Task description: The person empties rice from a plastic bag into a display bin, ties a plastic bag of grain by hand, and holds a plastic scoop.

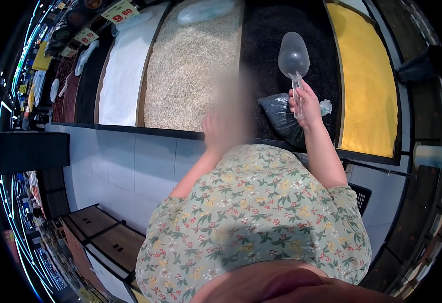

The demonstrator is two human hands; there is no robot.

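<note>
My right hand [307, 105] is closed round the handle of a clear plastic scoop [293, 55], whose bowl points away over the bin of black grain [266, 45]. Beneath that hand lies a clear plastic bag [281, 117] with dark contents, resting on the black grain near the front edge. My left hand [218, 129] is at the front edge of the bin of pale grain [190, 65]; a blurred patch covers much of it, so its fingers are mostly hidden and I cannot make out whether it holds anything.
To the right is a bin of yellow grain [367, 86]. White contents fill a bin [127, 70] further left, with dark and reddish bins beyond. Price signs [120, 12] stand at the back left. A dark rim [170, 133] runs along the front, and a wooden-topped unit [105, 230] stands lower left.
</note>
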